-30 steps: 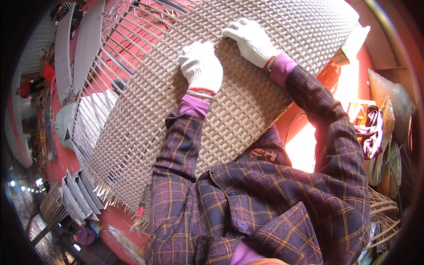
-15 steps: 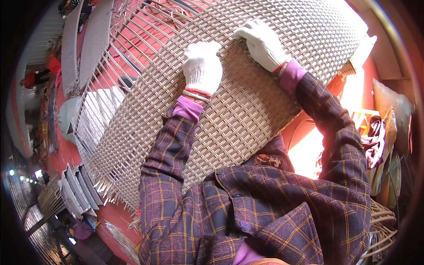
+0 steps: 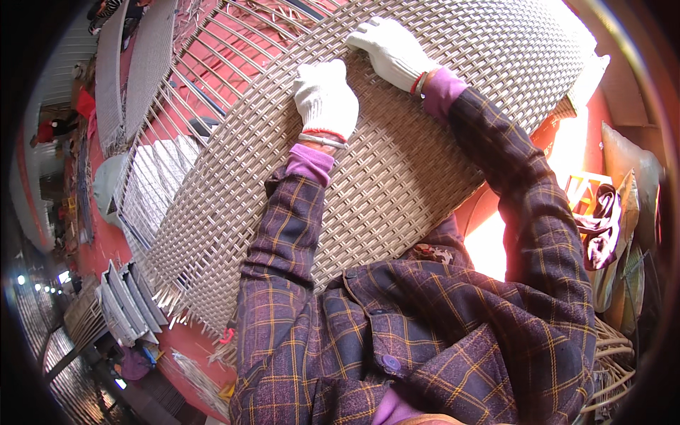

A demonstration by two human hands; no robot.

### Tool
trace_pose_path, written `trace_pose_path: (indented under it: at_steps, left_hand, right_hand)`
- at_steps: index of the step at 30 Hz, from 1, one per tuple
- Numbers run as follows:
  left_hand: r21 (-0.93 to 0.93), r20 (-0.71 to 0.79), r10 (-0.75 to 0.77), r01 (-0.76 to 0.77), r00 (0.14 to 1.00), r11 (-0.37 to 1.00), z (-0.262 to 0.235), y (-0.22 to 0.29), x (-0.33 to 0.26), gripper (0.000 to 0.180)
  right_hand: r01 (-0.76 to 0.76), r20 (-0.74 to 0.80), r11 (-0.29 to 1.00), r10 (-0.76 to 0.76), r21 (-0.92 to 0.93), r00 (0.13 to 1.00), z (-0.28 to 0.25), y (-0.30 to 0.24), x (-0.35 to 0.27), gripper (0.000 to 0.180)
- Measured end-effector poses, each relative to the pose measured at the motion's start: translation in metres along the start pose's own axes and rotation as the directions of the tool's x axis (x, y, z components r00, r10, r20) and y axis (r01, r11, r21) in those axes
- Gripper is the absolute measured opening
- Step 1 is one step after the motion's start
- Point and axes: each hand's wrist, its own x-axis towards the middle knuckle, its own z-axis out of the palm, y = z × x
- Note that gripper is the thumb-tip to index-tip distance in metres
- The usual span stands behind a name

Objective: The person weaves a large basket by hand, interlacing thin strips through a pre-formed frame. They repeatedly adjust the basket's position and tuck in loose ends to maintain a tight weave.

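Note:
A large curved panel of woven grey-brown wicker (image 3: pixel 397 177) lies slanted before me, over my lap. Its far left edge runs out into bare parallel rods. My left hand (image 3: pixel 326 99), in a white knitted glove, is closed against the middle of the weave; its curled fingers hide whatever they grip. Farther up and to the right, my right hand (image 3: pixel 393 53), gloved alike, presses on the weave with its fingers bent and drawn together. What those fingertips hold, if anything, cannot be made out.
Loose strand ends (image 3: pixel 173 301) stick out at the panel's lower left corner. Grey slatted metal pieces (image 3: pixel 127 304) stand beside it on the red floor (image 3: pixel 188 347). More woven panels (image 3: pixel 145 71) lie at the far left. Sacks and a dark cloth (image 3: pixel 602 227) are on the right, above coiled cane (image 3: pixel 613 361).
My right hand has moved left and a little farther away across the weave, closer to my left hand. My left hand has shifted only slightly, staying closed.

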Motion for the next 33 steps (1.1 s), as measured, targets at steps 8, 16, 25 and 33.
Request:
trace_pose_path:
  at_steps: [8, 16, 25, 33]
  left_hand:
    - [0.2, 0.041, -0.18, 0.168, 0.983, 0.965, -0.023, -0.013, 0.027, 0.028]
    - [0.136, -0.01, -0.105, 0.105, 0.994, 0.985, 0.004, -0.019, 0.023, 0.02]
    - [0.176, -0.014, -0.179, 0.179, 0.984, 0.968, -0.039, -0.046, 0.038, 0.03]
    - [0.111, 0.204, -0.061, 0.039, 0.977, 0.993, -0.018, -0.069, 0.067, 0.042]
  right_hand:
    - [0.011, -0.119, 1.0, -0.008, 0.025, 0.993, -0.003, -0.013, 0.015, 0.042]
    - [0.05, -0.034, 0.999, -0.051, -0.022, 0.998, 0.021, -0.018, 0.026, 0.038]
    - [0.064, -0.05, 0.996, -0.061, 0.055, 0.997, 0.004, -0.013, 0.048, 0.045]
    - [0.106, -0.038, 0.965, -0.1, 0.24, 0.994, 0.022, -0.014, 0.09, 0.01]
